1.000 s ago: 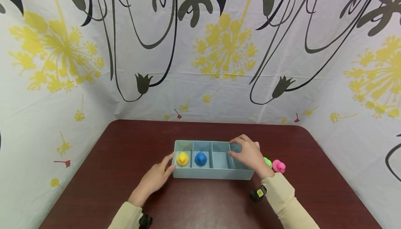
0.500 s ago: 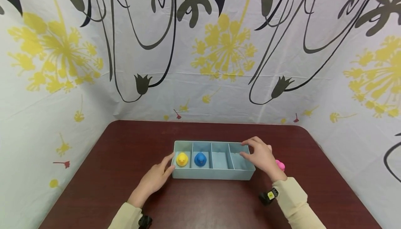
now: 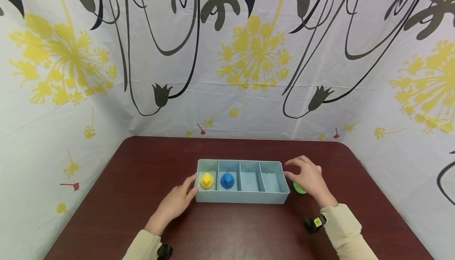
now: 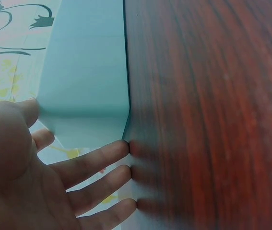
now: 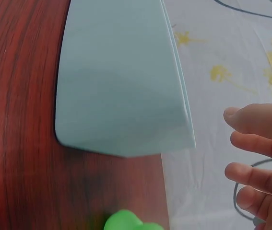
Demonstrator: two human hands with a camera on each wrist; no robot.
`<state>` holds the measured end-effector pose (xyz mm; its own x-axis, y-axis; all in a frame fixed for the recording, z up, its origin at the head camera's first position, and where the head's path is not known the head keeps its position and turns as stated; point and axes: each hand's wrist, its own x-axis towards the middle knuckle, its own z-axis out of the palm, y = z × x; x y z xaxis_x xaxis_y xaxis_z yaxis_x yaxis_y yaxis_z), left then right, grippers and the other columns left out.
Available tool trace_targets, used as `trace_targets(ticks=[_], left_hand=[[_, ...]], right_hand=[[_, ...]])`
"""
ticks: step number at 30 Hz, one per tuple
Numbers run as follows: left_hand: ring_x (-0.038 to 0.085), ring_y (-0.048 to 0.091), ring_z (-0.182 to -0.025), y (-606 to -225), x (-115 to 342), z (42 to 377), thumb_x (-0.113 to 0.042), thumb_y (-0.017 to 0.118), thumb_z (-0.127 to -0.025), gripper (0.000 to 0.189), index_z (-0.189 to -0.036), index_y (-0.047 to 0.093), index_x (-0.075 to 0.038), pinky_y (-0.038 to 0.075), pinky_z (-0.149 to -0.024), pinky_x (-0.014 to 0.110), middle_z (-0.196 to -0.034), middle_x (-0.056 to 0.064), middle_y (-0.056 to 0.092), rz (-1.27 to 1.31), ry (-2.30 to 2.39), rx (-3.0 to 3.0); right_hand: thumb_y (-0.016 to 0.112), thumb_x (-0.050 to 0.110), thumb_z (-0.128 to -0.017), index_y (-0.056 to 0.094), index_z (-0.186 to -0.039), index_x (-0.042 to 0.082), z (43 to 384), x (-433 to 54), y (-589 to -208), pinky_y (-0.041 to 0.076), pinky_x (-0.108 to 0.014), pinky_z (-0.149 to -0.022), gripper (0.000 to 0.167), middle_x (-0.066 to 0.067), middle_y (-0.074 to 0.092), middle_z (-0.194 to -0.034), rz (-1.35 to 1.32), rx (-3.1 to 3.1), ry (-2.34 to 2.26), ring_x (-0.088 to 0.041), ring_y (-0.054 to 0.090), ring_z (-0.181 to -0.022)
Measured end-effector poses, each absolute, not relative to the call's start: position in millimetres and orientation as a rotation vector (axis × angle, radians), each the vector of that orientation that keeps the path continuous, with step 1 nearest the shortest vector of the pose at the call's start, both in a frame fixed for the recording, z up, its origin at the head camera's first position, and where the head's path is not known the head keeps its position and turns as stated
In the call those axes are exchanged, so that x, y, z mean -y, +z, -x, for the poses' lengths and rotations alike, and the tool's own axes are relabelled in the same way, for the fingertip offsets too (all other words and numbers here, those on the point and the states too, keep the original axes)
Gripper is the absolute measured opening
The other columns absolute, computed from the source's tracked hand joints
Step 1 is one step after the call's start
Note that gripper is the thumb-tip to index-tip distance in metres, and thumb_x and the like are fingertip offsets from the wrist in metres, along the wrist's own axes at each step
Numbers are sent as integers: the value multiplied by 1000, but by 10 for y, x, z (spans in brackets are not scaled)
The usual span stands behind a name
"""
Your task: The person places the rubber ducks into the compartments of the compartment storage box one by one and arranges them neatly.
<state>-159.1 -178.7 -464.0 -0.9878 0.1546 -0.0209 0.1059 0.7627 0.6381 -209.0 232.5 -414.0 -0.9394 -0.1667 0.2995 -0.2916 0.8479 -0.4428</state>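
Note:
A light blue box (image 3: pixel 241 197) with several compartments lies across the table. A yellow toy duck (image 3: pixel 206 180) sits in its leftmost compartment, and a blue toy duck (image 3: pixel 227 180) occupies the one beside it. My left hand (image 3: pixel 176 202) touches the box's left end with loosely extended fingers; in the left wrist view the lower fingertips reach down to the tabletop. Just off the box's right end, my right hand (image 3: pixel 309 179) hovers with relaxed, spread fingers and nothing between them. Below it a green toy (image 3: pixel 299 188) shows partly, its top also visible in the right wrist view.
The dark red-brown table (image 3: pixel 227 228) extends around the box. Behind and at both sides hangs a white cloth (image 3: pixel 199 66) printed with flowers. The two right compartments of the box hold nothing. Each wrist wears a small black camera (image 3: pixel 313 224).
My right hand has moved right, from over the right compartments to beyond the box's end. It now hides the pink toy duck seen earlier. The left hand has stayed at the box.

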Motion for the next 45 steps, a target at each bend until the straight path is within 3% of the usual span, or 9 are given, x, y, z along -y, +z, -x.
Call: trace_targets(ticks=[17, 33, 40, 45], left_hand=[[23, 62, -101, -4617, 1795, 1600, -36, 52, -98, 56, -149, 32, -26, 50, -88, 51, -127, 13, 60, -216, 1034, -2886], [24, 63, -101, -4619, 1792, 1595, -36, 52, -98, 56, -149, 33, -26, 50, -87, 51, -125, 13, 61, -216, 1030, -2889], [25, 62, -103, -4626, 1788, 1595, -36, 52, -98, 56, -149, 33, -27, 49, -88, 52, -126, 12, 61, -206, 1029, -2889], [22, 62, -98, -4611, 1783, 1593, -36, 52, -98, 56, -149, 33, -27, 50, -86, 50, -120, 12, 63, -204, 1031, -2887]], right_hand=[[76, 22, -81, 70, -105, 10, 2009, -2672, -4116, 26, -51, -75, 28, -12, 61, -108, -271, 2790, 688, -35, 57, -103], [76, 20, -80, 69, -106, 8, 1946, -2970, -4229, 25, -47, -71, 30, -17, 62, -108, -196, 2811, 651, -37, 56, -103], [75, 23, -82, 69, -106, 8, 1917, -3064, -4321, 29, -50, -73, 29, -17, 63, -108, -194, 2839, 678, -37, 60, -92], [77, 22, -81, 69, -105, 7, 1903, -3164, -4389, 43, -54, -81, 29, -17, 64, -106, -229, 2832, 705, -37, 62, -94]])
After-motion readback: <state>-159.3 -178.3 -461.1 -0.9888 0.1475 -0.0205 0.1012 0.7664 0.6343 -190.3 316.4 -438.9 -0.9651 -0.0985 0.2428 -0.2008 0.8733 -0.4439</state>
